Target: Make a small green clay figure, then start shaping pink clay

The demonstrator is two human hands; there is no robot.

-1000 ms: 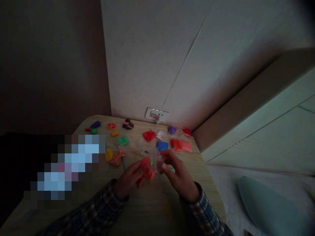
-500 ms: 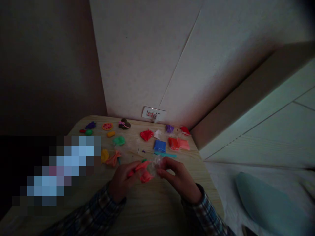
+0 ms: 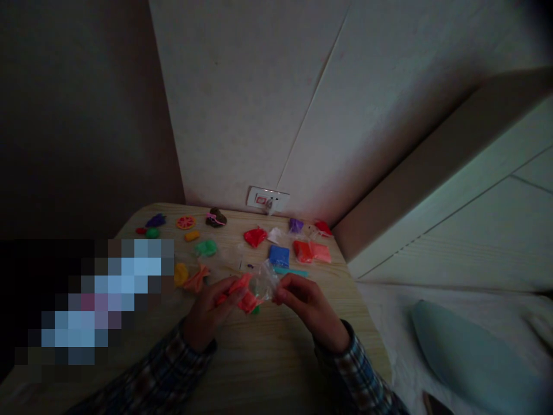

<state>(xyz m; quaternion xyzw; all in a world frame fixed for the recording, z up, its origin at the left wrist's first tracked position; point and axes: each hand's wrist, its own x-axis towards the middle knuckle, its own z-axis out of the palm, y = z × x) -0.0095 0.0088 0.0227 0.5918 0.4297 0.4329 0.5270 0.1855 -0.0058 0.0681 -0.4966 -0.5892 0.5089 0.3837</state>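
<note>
My left hand is closed on a lump of coral-pink modelling clay, pinched between thumb and fingers. A clear plastic bag stretches from the clay to my right hand, whose thumb and fingertips pinch its edge. Whether some clay is still inside the bag I cannot tell. Just below the clay shows a small green piece; its support is unclear. Past my left hand lie an orange-pink clay piece and a yellow one.
Beyond my hands on the wooden table lie a blue clay packet, red packets, a turquoise tool, green clay and a round slice shape. A wall socket sits behind. A blurred patch covers the left side.
The clear bag now spreads wider between my hands, and the coral clay has moved slightly left with my left hand. The green piece now shows below the clay instead of above it.
</note>
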